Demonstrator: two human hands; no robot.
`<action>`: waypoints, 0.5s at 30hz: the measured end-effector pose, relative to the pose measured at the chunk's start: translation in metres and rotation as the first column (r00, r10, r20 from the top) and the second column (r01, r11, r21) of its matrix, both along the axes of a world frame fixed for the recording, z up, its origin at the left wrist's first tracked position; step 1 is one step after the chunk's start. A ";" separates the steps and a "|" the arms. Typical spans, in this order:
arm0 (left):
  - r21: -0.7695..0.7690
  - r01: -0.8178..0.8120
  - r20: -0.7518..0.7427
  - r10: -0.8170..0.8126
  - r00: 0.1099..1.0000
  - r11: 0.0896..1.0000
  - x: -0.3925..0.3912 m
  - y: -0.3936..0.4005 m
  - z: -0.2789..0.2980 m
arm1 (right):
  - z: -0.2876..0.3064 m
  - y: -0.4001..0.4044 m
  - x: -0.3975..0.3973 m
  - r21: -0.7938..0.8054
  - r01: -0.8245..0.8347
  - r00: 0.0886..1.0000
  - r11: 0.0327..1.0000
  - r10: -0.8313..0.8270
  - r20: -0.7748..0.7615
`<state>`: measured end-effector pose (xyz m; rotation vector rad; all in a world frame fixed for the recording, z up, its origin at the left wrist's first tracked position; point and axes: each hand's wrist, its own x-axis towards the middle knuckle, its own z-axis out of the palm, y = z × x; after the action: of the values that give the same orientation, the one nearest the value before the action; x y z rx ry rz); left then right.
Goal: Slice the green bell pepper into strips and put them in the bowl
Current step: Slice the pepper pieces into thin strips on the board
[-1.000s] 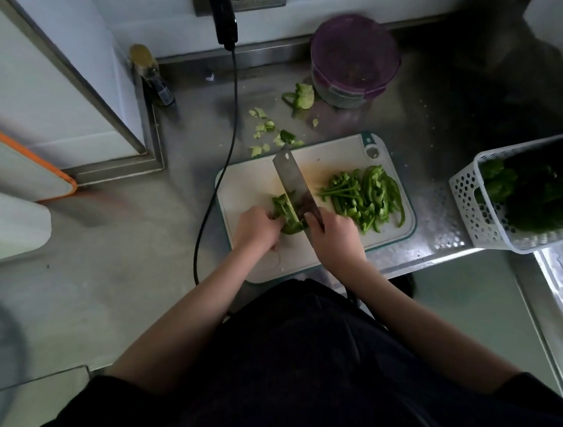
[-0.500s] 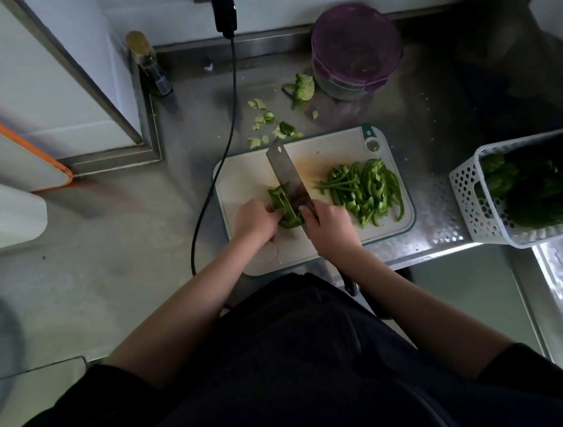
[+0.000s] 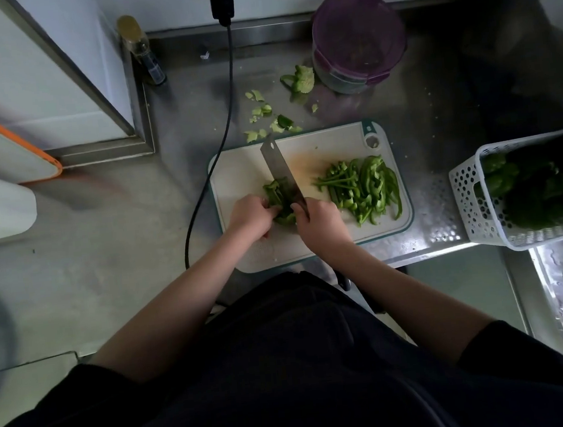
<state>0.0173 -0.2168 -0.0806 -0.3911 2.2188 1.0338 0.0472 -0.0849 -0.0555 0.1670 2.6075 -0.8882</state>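
Head view: the knife (image 3: pixel 281 172) has stepped leftward across the pepper piece (image 3: pixel 279 198) since a second ago, so slicing advances. Right hand (image 3: pixel 322 225) fingers wrap the handle; left hand (image 3: pixel 251 216) fingers curl, pinning the piece on the cutting board (image 3: pixel 239 183). Cut strips (image 3: pixel 361 185) crowd the board's right; a basket (image 3: pixel 471 202) flanks the worktop edge.

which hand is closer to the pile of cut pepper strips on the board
Right. The right hand, gripping the knife, sits just beside the pile of strips. The left hand holds the uncut pepper piece on the knife's far side.
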 end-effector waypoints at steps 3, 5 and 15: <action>0.028 -0.015 -0.001 0.015 1.000 1.000 -0.001 -0.001 0.000 | -0.001 -0.006 -0.005 0.021 0.003 1.000 1.000 -0.004 0.022; 0.037 -0.006 -0.015 0.007 1.000 0.999 0.001 -0.003 0.000 | -0.002 -0.010 -0.007 0.038 0.004 1.000 0.999 -0.005 0.021; 0.101 -0.108 -0.158 0.123 0.980 0.989 0.013 0.000 -0.007 | -0.003 -0.013 -0.006 0.059 0.025 1.000 0.998 -0.025 0.009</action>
<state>0.0301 -0.2171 -0.0879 -0.4113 2.3050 1.2665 0.0411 -0.0977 -0.0581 0.2196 2.6296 -0.8168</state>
